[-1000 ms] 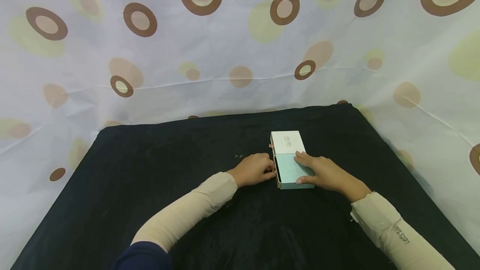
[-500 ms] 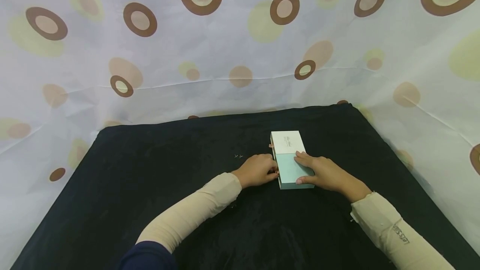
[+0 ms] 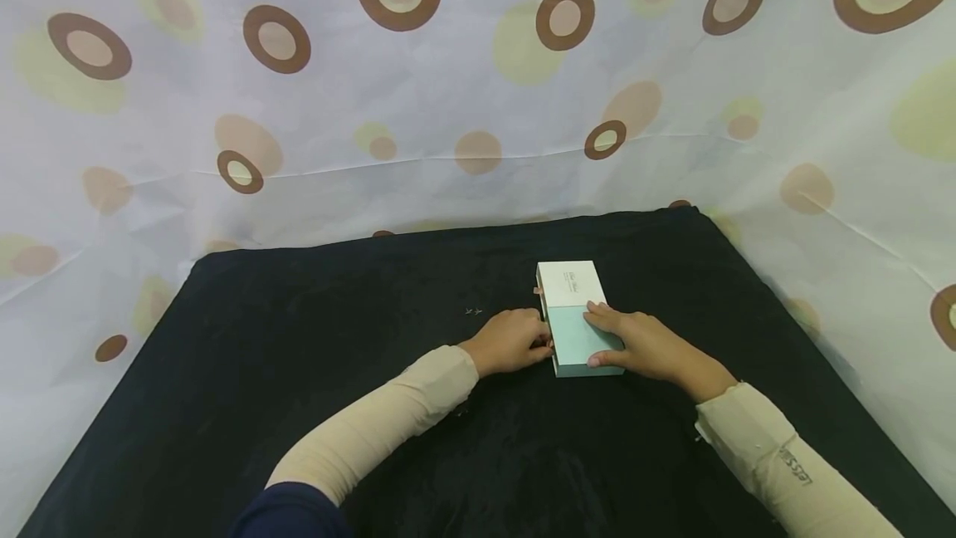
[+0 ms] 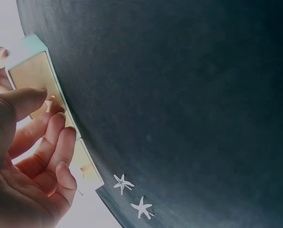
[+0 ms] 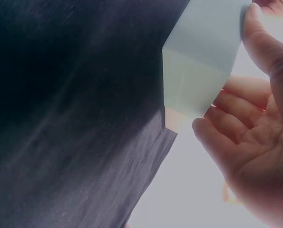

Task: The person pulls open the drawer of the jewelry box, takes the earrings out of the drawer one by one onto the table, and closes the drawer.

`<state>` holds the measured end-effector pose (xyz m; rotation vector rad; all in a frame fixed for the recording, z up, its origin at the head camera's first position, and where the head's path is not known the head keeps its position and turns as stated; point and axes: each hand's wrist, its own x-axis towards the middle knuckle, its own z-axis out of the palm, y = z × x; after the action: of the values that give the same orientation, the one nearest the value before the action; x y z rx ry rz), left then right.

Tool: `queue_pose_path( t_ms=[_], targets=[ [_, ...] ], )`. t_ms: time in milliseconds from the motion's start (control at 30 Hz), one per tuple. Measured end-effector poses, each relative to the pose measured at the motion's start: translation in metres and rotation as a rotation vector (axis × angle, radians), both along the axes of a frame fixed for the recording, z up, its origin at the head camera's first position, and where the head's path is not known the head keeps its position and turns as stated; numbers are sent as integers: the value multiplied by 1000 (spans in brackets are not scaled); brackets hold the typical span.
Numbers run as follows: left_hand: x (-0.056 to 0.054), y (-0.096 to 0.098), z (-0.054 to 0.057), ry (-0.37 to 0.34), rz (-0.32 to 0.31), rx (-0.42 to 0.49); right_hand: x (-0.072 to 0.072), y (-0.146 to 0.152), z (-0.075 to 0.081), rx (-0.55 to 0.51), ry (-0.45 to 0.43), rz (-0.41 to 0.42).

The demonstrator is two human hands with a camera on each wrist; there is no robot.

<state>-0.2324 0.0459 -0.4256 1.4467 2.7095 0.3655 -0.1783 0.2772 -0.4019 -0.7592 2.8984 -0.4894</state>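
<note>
A flat slide-out box, with a mint-green half [image 3: 582, 330] near the person and a white printed half [image 3: 571, 282] beyond it, lies on the dark cloth. My left hand [image 3: 511, 340] is at its left side, fingertips against the gold-coloured drawer front [image 4: 32, 76]. A small ribbon tab [image 4: 50, 103] shows between thumb and index finger, not visibly squeezed. From the right, my right hand [image 3: 650, 344] rests on the mint half, with thumb and a finger spread over its top. In the right wrist view, the other fingers [image 5: 236, 118] lie along its side.
Two small white star-shaped pieces, a nearer-to-box star [image 4: 123, 184] and a second star [image 4: 141, 208], lie left of the box. Another ribbon tab [image 3: 538, 291] sticks out of the white half. A dotted curtain [image 3: 478, 90] hangs behind the cloth-covered table [image 3: 336, 297].
The drawer of the mint half stood slightly out one second ago; my left hand has moved right and the drawer has slid in. My right hand has stayed on the box.
</note>
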Motion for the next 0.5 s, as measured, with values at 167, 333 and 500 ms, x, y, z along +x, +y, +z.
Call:
queue_pose_path(
  t_ms=[167,333,500],
  targets=[
    [4,-4,2,26,56,-20,-3,-2,-1,1,-6,3],
    [16,-15,4,86,93,12,-3,-5,-2,-7,-14,12],
    [32,-31,9,136,39,70,-2,-9,-1,2,-3,25]
  ],
)
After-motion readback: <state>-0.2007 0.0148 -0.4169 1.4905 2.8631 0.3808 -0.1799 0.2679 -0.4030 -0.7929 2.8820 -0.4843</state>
